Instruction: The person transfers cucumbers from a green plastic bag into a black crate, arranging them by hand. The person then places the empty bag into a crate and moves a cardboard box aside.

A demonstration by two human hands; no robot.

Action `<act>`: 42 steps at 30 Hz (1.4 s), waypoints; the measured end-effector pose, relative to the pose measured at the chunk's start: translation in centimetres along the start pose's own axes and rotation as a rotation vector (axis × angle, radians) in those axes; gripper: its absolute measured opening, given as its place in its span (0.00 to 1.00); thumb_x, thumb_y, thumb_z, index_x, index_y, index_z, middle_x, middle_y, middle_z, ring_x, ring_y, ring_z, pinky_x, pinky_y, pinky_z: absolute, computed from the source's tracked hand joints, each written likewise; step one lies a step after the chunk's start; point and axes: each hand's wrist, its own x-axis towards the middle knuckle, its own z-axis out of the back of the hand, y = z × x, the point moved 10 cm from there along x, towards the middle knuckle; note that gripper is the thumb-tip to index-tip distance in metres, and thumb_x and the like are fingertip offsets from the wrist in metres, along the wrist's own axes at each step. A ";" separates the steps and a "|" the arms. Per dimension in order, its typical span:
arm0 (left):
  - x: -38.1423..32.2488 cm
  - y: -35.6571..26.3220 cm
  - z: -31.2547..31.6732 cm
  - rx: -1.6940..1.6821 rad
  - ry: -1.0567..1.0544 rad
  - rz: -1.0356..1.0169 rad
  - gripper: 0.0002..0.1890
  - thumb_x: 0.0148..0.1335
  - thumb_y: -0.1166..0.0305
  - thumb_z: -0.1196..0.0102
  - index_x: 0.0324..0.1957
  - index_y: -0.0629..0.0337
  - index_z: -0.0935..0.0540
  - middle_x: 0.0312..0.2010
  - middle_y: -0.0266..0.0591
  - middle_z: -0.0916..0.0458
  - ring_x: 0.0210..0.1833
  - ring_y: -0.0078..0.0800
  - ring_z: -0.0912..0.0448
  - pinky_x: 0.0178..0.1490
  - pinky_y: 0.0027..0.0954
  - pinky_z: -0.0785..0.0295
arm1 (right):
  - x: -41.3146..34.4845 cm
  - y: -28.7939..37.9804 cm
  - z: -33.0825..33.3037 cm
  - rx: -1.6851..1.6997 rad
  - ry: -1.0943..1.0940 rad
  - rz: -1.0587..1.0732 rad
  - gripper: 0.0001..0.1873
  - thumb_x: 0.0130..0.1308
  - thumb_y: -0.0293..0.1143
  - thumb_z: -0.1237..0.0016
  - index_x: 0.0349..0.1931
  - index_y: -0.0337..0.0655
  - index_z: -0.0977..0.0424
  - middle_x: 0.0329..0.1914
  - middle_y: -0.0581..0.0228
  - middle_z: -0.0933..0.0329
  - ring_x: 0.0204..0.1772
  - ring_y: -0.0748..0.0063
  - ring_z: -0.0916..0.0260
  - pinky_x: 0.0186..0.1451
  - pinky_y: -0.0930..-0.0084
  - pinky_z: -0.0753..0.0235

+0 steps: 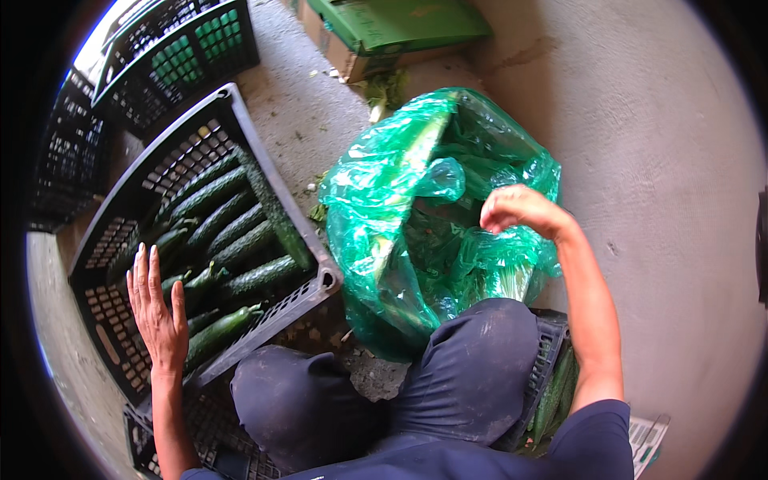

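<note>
My left hand [157,306] is held flat with its fingers stretched, over the left side of a black plastic crate [282,180] of cucumbers [243,240]. Nothing is in it. Over the opening of a large green plastic bag [384,192] hangs my right hand [519,211], its fingers curled down near the bag's right rim; whether they pinch the film is hard to see. Long pale-green vegetables [427,141] show through the bag's left side, and stalks [507,281] show at its lower right, by my knee.
More black crates [180,60] stand at the upper left. A cardboard box with a green lid [402,27] sits beyond the bag, with leaf scraps [384,93] beside it. A crate of green vegetables [555,390] is by my right thigh. Another crate [204,426] lies below my left knee.
</note>
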 end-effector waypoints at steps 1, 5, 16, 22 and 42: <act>0.7 0.1 -1.4 0.055 0.018 0.007 0.31 0.82 0.53 0.58 0.80 0.54 0.38 0.82 0.47 0.42 0.84 0.43 0.45 0.86 0.47 0.57 | 0.8 -5.6 1.0 -0.069 -0.042 -0.147 0.14 0.74 0.38 0.49 0.40 0.36 0.16 0.39 0.62 0.13 0.39 0.70 0.15 0.48 0.71 0.12; 2.7 2.3 -7.0 -0.041 0.145 0.102 0.32 0.83 0.50 0.62 0.81 0.53 0.40 0.81 0.49 0.41 0.84 0.45 0.44 0.86 0.48 0.56 | 7.4 -13.9 2.6 -0.040 -0.440 0.129 0.13 0.69 0.36 0.48 0.43 0.37 0.16 0.36 0.60 0.14 0.37 0.73 0.18 0.43 0.70 0.19; 6.1 -0.4 -2.2 -0.162 0.006 0.159 0.31 0.79 0.60 0.47 0.79 0.53 0.36 0.78 0.50 0.34 0.80 0.47 0.37 0.82 0.44 0.44 | 10.7 -22.8 7.6 -0.826 -0.619 -0.481 0.19 0.66 0.45 0.44 0.48 0.41 0.13 0.57 0.50 0.14 0.60 0.49 0.16 0.59 0.54 0.16; 11.3 -14.7 7.1 -0.359 -0.192 -0.111 0.30 0.75 0.69 0.43 0.76 0.57 0.31 0.75 0.49 0.30 0.78 0.45 0.34 0.81 0.45 0.42 | 11.7 -21.7 6.6 -0.804 -0.640 -0.588 0.16 0.66 0.40 0.45 0.50 0.49 0.12 0.59 0.61 0.13 0.64 0.61 0.17 0.58 0.65 0.18; 9.9 -39.9 7.5 -0.575 0.343 -0.828 0.21 0.66 0.68 0.35 0.60 0.60 0.18 0.60 0.54 0.18 0.64 0.53 0.21 0.70 0.48 0.27 | 9.3 -18.5 1.9 0.574 -0.284 0.128 0.05 0.55 0.27 0.40 0.29 0.37 0.16 0.30 0.66 0.18 0.31 0.74 0.25 0.35 0.69 0.28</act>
